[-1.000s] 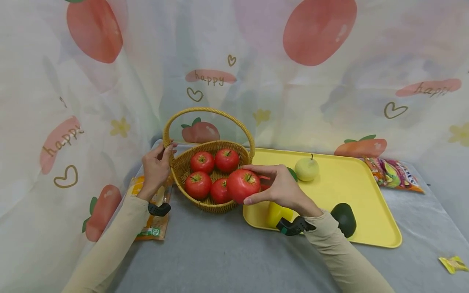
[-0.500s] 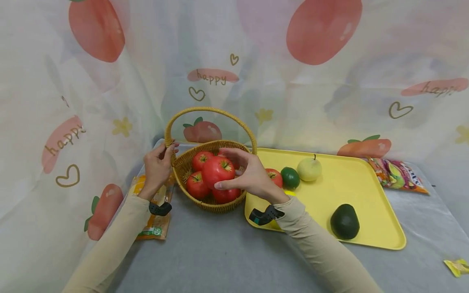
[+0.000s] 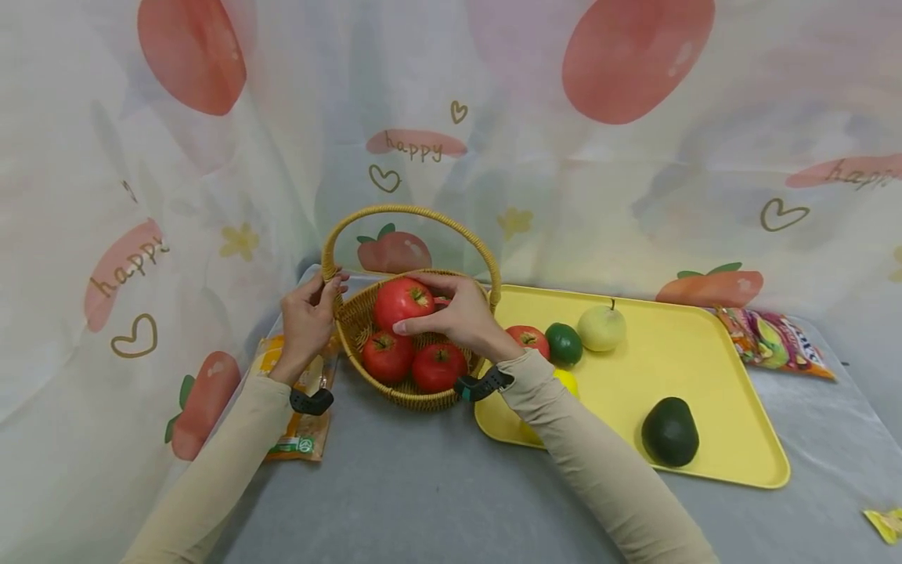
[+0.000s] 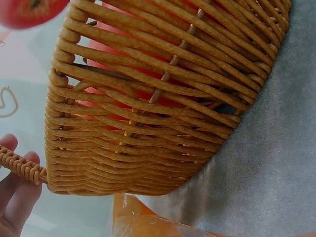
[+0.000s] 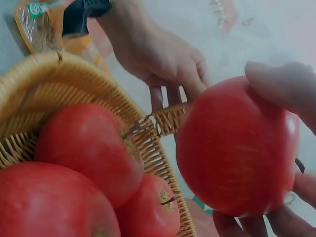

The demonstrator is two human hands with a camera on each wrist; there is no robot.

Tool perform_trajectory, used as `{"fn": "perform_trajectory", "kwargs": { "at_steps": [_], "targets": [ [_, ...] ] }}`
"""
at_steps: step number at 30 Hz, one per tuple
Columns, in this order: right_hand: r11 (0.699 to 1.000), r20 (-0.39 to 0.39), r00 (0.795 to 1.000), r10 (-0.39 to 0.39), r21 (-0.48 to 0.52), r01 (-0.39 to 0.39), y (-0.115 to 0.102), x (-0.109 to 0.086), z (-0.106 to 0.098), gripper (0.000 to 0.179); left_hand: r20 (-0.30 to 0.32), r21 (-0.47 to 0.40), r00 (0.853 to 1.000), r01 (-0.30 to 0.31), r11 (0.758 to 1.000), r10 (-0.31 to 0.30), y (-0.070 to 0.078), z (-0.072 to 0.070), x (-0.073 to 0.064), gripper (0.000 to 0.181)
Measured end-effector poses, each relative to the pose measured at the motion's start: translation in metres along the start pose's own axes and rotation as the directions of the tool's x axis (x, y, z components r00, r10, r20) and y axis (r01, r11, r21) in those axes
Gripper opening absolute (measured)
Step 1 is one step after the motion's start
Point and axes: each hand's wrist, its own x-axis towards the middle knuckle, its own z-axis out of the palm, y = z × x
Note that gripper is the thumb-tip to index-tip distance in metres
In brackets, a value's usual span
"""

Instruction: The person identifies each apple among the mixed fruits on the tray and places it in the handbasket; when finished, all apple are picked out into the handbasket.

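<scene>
A woven basket with a tall arched handle stands on the table, several red apples inside it. My left hand grips the foot of the handle at the basket's left side; its fingertips show around the wrapped cane in the left wrist view. Over the basket, my right hand holds another red apple between thumb and fingers. The right wrist view shows this held apple raised beside the basket rim, above the apples there. It hides part of the basket's inside in the head view.
Right of the basket lies a yellow tray with a red apple, a lime-like green fruit, a pale round pear, a partly hidden yellow fruit and an avocado. Snack packages and a candy lie around.
My right hand has carried the apple leftward and up, from the basket's right rim to over its back part. The left hand keeps its grip on the handle. The view has shifted slightly.
</scene>
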Motion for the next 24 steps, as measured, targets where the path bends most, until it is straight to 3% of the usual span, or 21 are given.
{"fn": "perform_trajectory", "kwargs": {
  "at_steps": [11, 19, 24],
  "targets": [
    [0.997, 0.032, 0.999, 0.021, -0.076, -0.018, 0.007, 0.040, 0.014, 0.076, -0.006, 0.006, 1.000, -0.012, 1.000, 0.012, -0.001, 0.000, 0.001, 0.029],
    [0.993, 0.041, 0.997, 0.068, -0.096, -0.064, 0.013, 0.057, 0.028, 0.076, 0.012, 0.021, 1.000, -0.003, 1.000, 0.003, -0.001, -0.002, 0.001, 0.031],
    [0.991, 0.081, 0.996, 0.049, -0.127, -0.039, 0.012, 0.064, 0.037, 0.076, 0.034, -0.004, 0.999, 0.022, 1.000, -0.022, 0.000, -0.006, 0.003, 0.030]
  ]
}}
